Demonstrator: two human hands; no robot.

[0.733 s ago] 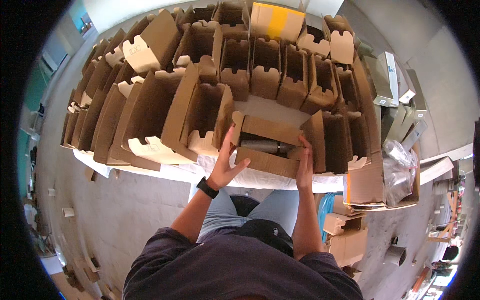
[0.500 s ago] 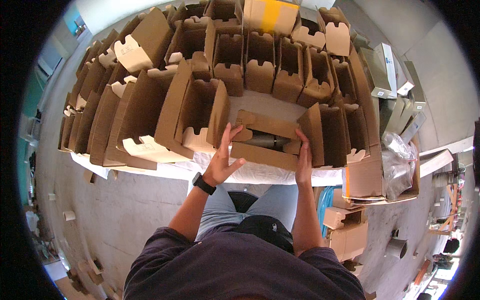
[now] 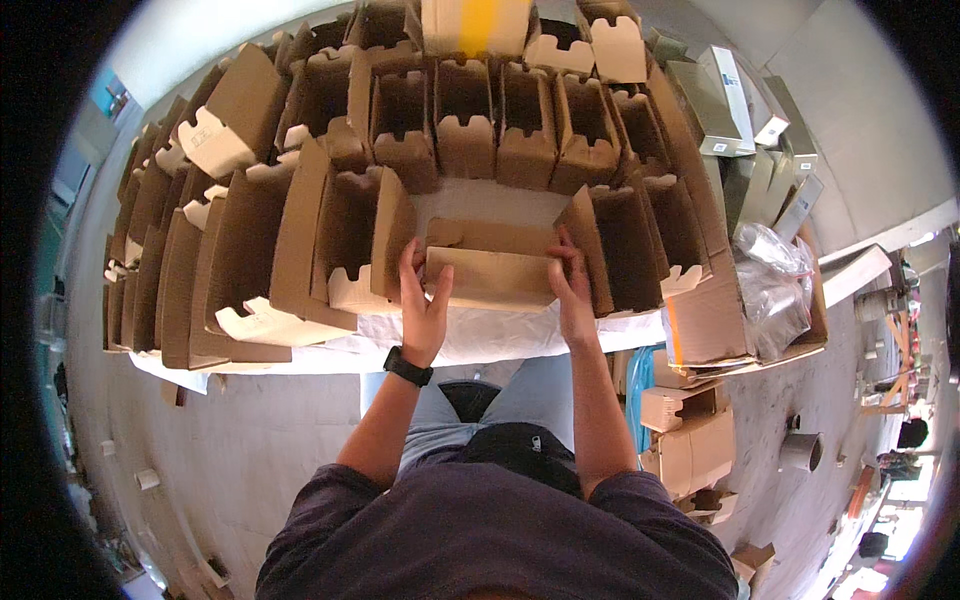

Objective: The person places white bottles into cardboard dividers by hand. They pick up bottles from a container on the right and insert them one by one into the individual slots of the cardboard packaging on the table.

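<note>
A brown cardboard box (image 3: 490,274) lies on the white-covered table in front of me, its near long panel standing up toward me. My left hand (image 3: 424,308) grips its left end, thumb on the near panel and fingers round the far side. At the right end my right hand (image 3: 571,292) holds it in the same way, with the thumb side on the near panel. Behind that panel shows the inside of a far panel (image 3: 500,236). Whatever lies inside is hidden from this angle.
Open, upright cardboard boxes stand close on the left (image 3: 345,235), the right (image 3: 625,245) and in a row behind (image 3: 466,125). A larger carton (image 3: 708,325) with clear plastic wrap (image 3: 775,290) sits at the right. More boxes (image 3: 690,450) are on the floor below.
The box's near panel has come up and now covers the dark grey cylindrical thing seen inside before. My hands have closed in on the box's ends. The whole view has shifted slightly.
</note>
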